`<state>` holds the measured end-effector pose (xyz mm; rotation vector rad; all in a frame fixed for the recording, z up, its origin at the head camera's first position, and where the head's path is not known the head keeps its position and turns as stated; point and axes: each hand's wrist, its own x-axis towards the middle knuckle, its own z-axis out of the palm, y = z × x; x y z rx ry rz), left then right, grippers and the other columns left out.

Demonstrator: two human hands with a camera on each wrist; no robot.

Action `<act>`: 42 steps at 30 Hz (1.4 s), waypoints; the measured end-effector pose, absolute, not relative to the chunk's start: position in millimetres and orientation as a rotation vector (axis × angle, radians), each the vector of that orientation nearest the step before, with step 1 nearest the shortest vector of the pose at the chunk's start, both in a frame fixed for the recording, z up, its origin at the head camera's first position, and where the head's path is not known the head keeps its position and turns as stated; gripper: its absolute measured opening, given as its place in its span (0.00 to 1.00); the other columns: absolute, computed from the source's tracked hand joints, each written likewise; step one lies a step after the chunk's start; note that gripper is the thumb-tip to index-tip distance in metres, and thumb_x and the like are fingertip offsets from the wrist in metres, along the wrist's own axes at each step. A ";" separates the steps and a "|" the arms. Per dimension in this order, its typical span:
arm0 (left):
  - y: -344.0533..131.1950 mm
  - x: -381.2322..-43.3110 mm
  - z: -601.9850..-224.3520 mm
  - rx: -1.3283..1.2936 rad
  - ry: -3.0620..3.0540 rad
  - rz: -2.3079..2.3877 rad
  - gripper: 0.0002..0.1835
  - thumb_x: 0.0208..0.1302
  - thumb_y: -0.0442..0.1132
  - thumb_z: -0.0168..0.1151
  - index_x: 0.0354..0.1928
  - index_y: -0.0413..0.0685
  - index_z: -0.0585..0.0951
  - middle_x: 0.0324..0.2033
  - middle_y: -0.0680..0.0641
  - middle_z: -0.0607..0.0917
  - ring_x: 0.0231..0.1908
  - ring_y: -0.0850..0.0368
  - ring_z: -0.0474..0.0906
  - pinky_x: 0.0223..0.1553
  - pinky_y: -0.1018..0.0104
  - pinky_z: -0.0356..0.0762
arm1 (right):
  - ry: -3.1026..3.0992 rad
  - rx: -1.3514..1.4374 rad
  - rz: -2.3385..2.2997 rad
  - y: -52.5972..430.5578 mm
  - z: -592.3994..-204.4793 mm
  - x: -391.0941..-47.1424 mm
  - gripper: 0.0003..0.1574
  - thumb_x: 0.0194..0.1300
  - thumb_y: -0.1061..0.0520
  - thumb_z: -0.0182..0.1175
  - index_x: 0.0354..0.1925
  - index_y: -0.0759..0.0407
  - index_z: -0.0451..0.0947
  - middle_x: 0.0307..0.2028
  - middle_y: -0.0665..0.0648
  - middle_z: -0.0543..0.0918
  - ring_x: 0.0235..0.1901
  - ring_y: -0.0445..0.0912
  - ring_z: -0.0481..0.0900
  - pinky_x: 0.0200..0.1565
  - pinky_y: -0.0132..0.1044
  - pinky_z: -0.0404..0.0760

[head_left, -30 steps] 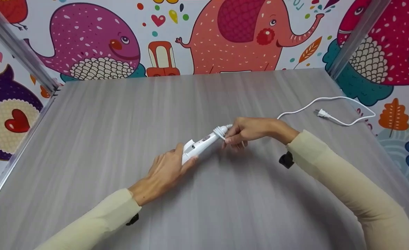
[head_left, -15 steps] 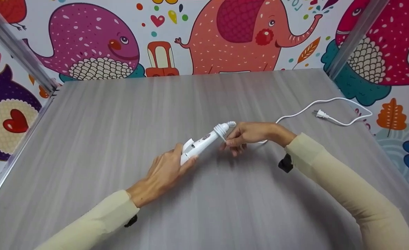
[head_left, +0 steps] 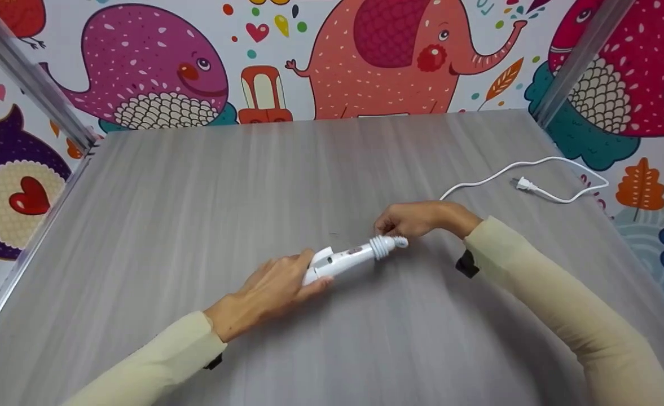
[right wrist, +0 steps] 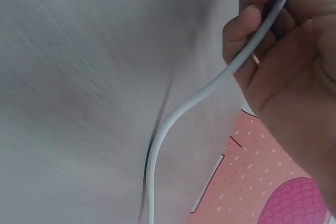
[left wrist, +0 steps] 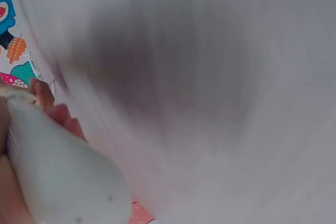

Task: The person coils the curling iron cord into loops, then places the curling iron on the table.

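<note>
My left hand (head_left: 275, 287) grips a white hair-styling iron, seemingly a curling iron (head_left: 354, 258), with a lever on top. Its rounded white end fills the lower left of the left wrist view. The handle points right, with several turns of white cord (head_left: 378, 248) wound near its tip. Just behind that tip, my right hand (head_left: 413, 219) pinches the cord (right wrist: 210, 86) between thumb and fingers. In the right wrist view, the cord runs from those fingers down along the table; the fingertips are partly cut off at the frame's top.
The cord's free length curves over the right side of the grey wood-grain table (head_left: 207, 186) to a two-prong plug (head_left: 524, 184). Walls with cartoon animals (head_left: 388, 62) border the table at the back and sides, with metal posts (head_left: 583, 62) at the corners.
The iron's handle end has swung right and toward me. My right hand has gone from the front of the tip to behind it, carrying the cord round.
</note>
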<state>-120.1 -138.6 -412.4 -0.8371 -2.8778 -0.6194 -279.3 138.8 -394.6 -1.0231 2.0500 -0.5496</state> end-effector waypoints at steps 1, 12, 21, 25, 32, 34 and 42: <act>-137.9 -120.1 -411.8 -0.878 -2.873 -0.585 0.20 0.70 0.53 0.60 0.42 0.40 0.75 0.21 0.50 0.77 0.19 0.62 0.65 0.18 0.69 0.62 | 2.085 -1.028 -0.513 138.6 -394.3 -279.5 0.05 0.67 0.63 0.61 0.32 0.61 0.80 0.26 0.47 0.77 0.27 0.38 0.69 0.32 0.30 0.68; -135.4 -121.3 -411.6 -1.050 -2.905 -0.505 0.21 0.72 0.56 0.57 0.42 0.41 0.75 0.23 0.48 0.79 0.20 0.62 0.68 0.19 0.67 0.65 | 2.402 -1.064 -0.451 140.9 -383.9 -283.7 0.23 0.48 0.42 0.78 0.23 0.55 0.78 0.21 0.44 0.73 0.23 0.37 0.68 0.26 0.32 0.67; -131.7 -122.7 -411.4 -0.978 -2.957 -0.509 0.22 0.71 0.54 0.58 0.45 0.39 0.76 0.25 0.46 0.82 0.21 0.59 0.69 0.20 0.64 0.67 | 2.444 -1.143 -0.590 128.1 -365.3 -276.4 0.16 0.55 0.46 0.76 0.29 0.54 0.82 0.23 0.47 0.77 0.26 0.39 0.70 0.29 0.33 0.70; -129.8 -124.3 -411.0 -0.874 -2.990 -0.519 0.23 0.70 0.54 0.60 0.47 0.38 0.76 0.25 0.44 0.82 0.20 0.56 0.71 0.20 0.58 0.70 | 2.472 -1.192 -0.675 123.9 -360.0 -270.6 0.14 0.55 0.50 0.75 0.29 0.56 0.81 0.24 0.49 0.78 0.26 0.39 0.72 0.31 0.32 0.72; -124.4 -130.9 -410.5 -0.686 -3.062 -0.534 0.24 0.70 0.54 0.59 0.49 0.37 0.74 0.23 0.43 0.81 0.21 0.50 0.73 0.22 0.50 0.72 | 2.527 -1.278 -0.753 113.3 -354.8 -258.5 0.11 0.57 0.53 0.75 0.30 0.55 0.82 0.26 0.50 0.82 0.28 0.40 0.77 0.34 0.33 0.78; -124.3 -131.9 -412.6 -0.629 -3.062 -0.520 0.24 0.71 0.54 0.59 0.49 0.36 0.74 0.23 0.42 0.81 0.21 0.49 0.74 0.22 0.50 0.73 | 2.544 -1.280 -0.765 112.4 -354.5 -256.1 0.09 0.59 0.53 0.74 0.32 0.55 0.84 0.28 0.50 0.84 0.29 0.40 0.78 0.34 0.34 0.79; -133.1 -132.0 -415.3 -0.396 -3.027 -0.568 0.22 0.71 0.52 0.59 0.47 0.37 0.73 0.22 0.43 0.79 0.20 0.51 0.74 0.21 0.52 0.74 | 2.544 -1.237 -0.808 119.6 -354.1 -251.0 0.08 0.68 0.53 0.65 0.38 0.56 0.87 0.27 0.50 0.83 0.27 0.42 0.73 0.30 0.33 0.72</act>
